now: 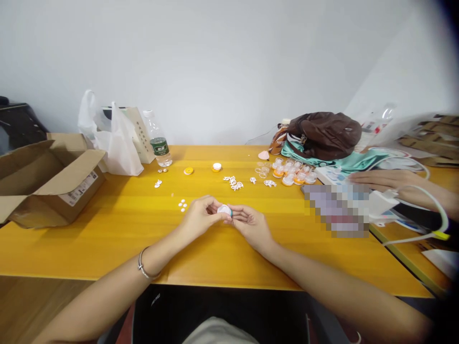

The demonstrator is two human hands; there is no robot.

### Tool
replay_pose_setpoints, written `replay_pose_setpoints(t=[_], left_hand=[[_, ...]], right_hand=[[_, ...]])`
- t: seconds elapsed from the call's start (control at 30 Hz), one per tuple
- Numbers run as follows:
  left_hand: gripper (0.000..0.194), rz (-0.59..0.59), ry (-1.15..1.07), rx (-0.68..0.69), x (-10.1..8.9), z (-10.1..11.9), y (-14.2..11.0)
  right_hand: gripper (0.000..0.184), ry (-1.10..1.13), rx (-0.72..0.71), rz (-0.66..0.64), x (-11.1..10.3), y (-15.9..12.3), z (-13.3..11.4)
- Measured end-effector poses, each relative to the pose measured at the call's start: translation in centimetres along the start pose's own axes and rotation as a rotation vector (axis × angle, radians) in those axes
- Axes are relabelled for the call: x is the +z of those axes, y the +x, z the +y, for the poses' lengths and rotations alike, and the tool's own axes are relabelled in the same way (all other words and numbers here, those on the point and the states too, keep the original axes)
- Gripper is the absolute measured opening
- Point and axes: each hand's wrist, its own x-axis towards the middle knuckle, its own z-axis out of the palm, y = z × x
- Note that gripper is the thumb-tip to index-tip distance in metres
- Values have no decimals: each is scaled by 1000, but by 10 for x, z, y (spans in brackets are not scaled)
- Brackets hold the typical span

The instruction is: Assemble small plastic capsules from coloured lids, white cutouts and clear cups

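Between my two hands, above the near middle of the table, is a small round white piece with a teal edge (224,209). My left hand (201,214) pinches it from the left, thumb in front and fingers behind. From the right, the fingertips of my right hand (253,225) close on its teal side. Several small white discs (182,205) lie left of my left hand. Beyond the hands are white cut-out pieces (234,183), a yellow round piece (188,170) and a yellow-and-white round piece (216,167).
Clear and orange round cases (294,172) cluster at the right, by clear rings (262,169). A cardboard box (71,186), white plastic bag (118,148) and water bottle (159,143) stand left. A brown bag (326,136) lies at the back right. Another person's hand (380,179) rests near white cables.
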Motion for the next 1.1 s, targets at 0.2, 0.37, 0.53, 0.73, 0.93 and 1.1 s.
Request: replay_pose_setpoints(t=[0.2,0.37,0.53,0.73,0.93,1.1], left_hand=[[31,-51,44,66,-2,4,-2],[30,-56,16,102,-4,5,-2],[30,-164,-67,33,-5,2,-3],[25,-215,-91,46,-6,-4,-1],[20,-216,218,121,-11,-4,-2],[19,-261,324,185,-11,-3,-2]], right_hand=[[28,11,25,-11,0,1,-3],[28,39,46,-21,0,5,-4],[34,47,101,-73,-3,8,-1],[43,43,132,-183,-5,9,1],[37,-214,48,-289,-21,23,-2],[29,-696,-240,148,-61,55,3]])
